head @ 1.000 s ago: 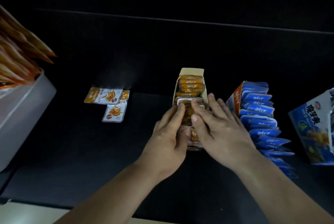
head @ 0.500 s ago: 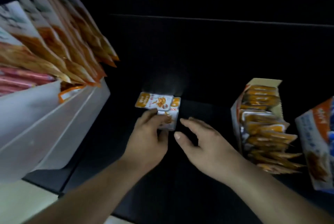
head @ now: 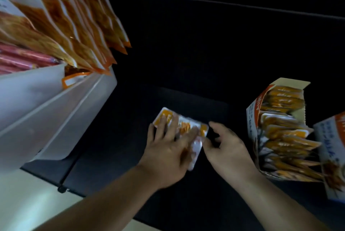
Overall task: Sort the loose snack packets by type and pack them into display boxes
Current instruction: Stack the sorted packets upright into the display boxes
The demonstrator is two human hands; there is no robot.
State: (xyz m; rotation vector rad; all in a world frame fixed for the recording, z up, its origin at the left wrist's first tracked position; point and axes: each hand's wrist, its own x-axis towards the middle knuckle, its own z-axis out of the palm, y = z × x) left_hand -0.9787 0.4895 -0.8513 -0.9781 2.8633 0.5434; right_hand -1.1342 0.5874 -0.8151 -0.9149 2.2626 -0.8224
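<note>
Two bare hands are meeting over a small cluster of loose snack packets [head: 183, 128], orange and white, lying flat on the dark bench [head: 186, 202] near the middle of the view. The left hand [head: 168, 152] is lying palm down on the packets, its fingers [head: 164, 124] spread straight and pressing on them, not curling round anything. The right hand [head: 229, 150] is hovering just beside the cluster's right edge with its fingers [head: 216, 125] loosely curled. The thumb is reaching toward the lower packet, but motion blur is hiding whether it is pinching the packet or only touching it.

To the right, well apart from the loose packets, an open cardboard display box [head: 251, 118] is standing on the bench. A row of orange packets [head: 283, 133] is sitting in it on edge, one behind another. A second printed box [head: 334, 156] is showing just beside it at the right border, cut off by the frame.

At the left, a white plastic bin [head: 56, 111] is holding large orange bags [head: 61, 18] that are leaning out over its rim. Pink packets [head: 20, 57] are lying next to them.
</note>
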